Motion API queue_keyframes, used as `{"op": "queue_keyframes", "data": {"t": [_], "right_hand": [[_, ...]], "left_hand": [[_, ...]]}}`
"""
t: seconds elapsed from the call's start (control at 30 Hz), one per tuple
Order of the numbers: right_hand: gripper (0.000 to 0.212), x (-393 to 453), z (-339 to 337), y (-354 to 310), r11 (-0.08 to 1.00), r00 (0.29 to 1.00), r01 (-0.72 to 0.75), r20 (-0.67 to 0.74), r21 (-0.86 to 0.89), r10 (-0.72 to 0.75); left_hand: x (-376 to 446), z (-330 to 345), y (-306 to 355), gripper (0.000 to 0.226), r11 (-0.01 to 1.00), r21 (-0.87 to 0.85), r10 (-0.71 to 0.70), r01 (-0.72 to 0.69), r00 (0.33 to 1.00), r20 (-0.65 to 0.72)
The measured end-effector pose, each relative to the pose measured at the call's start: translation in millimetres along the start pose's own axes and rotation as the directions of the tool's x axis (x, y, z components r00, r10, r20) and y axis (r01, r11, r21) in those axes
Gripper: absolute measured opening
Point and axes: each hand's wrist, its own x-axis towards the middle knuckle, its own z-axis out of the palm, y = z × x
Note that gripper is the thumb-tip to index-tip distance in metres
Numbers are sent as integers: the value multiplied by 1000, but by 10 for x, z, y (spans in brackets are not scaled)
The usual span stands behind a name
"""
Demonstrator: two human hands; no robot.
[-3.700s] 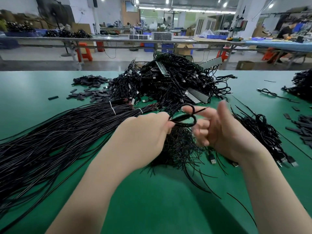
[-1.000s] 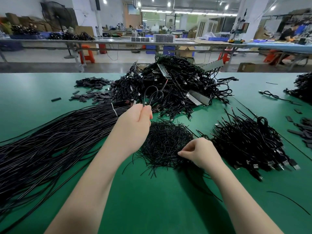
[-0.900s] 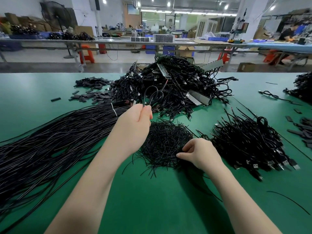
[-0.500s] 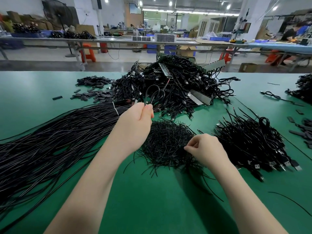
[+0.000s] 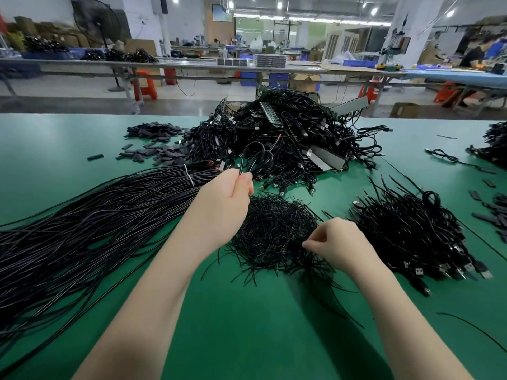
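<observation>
My left hand is raised above the green table and pinches a coiled black cable whose loops stick up past the fingertips. Below and to the right lies a heap of thin black twist ties. My right hand sits at the right edge of that heap, thumb and forefinger pinched on a tie; the tie itself is hard to make out against the pile.
A long bundle of straight black cables fans across the left. A big tangled pile of cables and connector strips fills the back middle. Coiled USB cables lie on the right, black sleeve pieces at back left.
My right hand, which earlier worked at the cable coil beside my left hand, has dropped to the tie heap and kept shifting along its right edge. My left hand holds the coil steady.
</observation>
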Motion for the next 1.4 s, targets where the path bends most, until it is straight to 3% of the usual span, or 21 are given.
{"op": "queue_keyframes", "data": {"t": [0.17, 0.27, 0.37, 0.5, 0.63, 0.8, 1.07, 1.2, 1.33, 1.4], "right_hand": [[14, -28, -94, -11, 1000, 999, -11, -45, 11, 11], [21, -68, -210, -60, 999, 987, -6, -161, -54, -3], [21, -159, -413, -140, 985, 914, 166, -367, -54, -174], [17, -407, -626, -364, 886, 798, 463, -423, -27, -429], [14, -569, -674, -516, 811, 723, 578, -403, -93, -561], [9, -569, -670, -520, 755, 645, 612, -404, -236, -649], [7, -578, -667, -534, 743, 635, 599, -388, -298, -668], [6, -583, -651, -557, 733, 628, 605, -379, -311, -680], [5, -546, -660, -517, 760, 715, 647, -293, -67, -635], [6, -532, -720, -445, 776, 787, 611, -216, 154, -577]], "left_hand": [[-8, 2, 6, 34, 1000, 23, -5, 5, 1000, 14], [-11, -1, 4, 34, 998, 57, -9, 8, 1000, 21], [-29, 8, 5, 34, 990, 137, 8, -14, 999, 42], [-89, 58, 60, 34, 958, 279, 31, -65, 992, 123], [-131, 133, 121, 35, 925, 360, 39, -124, 971, 236], [-157, 130, 157, 37, 906, 394, 21, -153, 947, 321], [-178, 151, 160, 35, 869, 458, 5, -185, 930, 367], [-179, 232, 172, 34, 786, 568, 18, -244, 928, 373], [-250, 232, 194, 25, 610, 695, 80, -381, 902, 425], [-320, 195, 229, 29, 596, 682, 68, -423, 873, 482]]}}
